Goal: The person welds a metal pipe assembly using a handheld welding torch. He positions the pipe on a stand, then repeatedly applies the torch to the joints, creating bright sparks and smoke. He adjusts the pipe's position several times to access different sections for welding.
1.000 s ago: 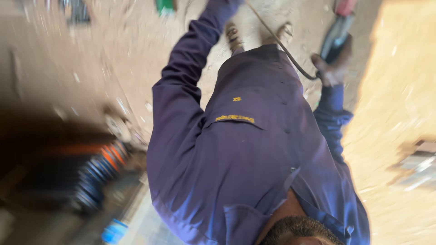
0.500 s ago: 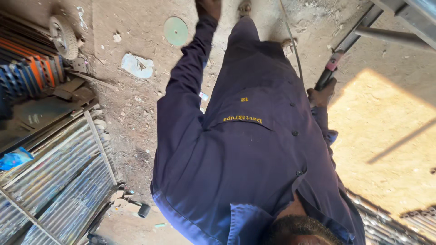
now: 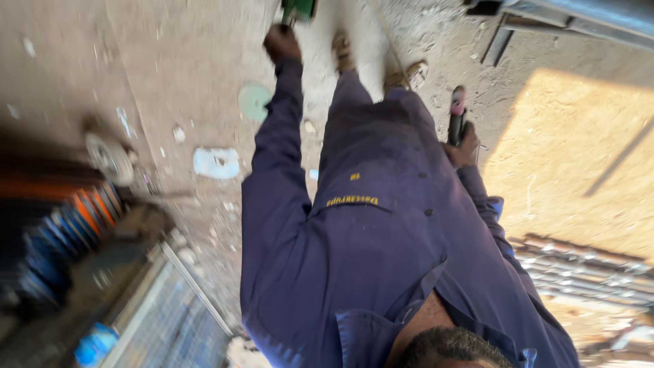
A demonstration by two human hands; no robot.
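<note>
Head view, tilted down the front of the person's own purple coverall (image 3: 381,225) to the sandalled feet (image 3: 344,51) on a dusty concrete floor (image 3: 170,61). The left hand (image 3: 283,42) reaches forward, knuckles bunched right beneath a green object (image 3: 298,8) cut off by the top edge; blur hides whether the fingers actually grip it or only touch it. The right hand (image 3: 463,146) is wrapped tight round a dark rod-like tool with a pink tip (image 3: 456,116), held upright at the hip. As for progress, both hands are occupied or nearly so, and nothing shows worked, joined or set down yet. A green disc (image 3: 254,101) and a pale scrap (image 3: 216,163) lie on the floor beside the left sleeve, a wire grille (image 3: 170,313) sits lower left, steel bars (image 3: 586,262) lie to the right. Compared with half a second earlier, the view has swung: the green object has come into sight at the left hand, and the right hand with its tool sits lower in the picture.
</note>
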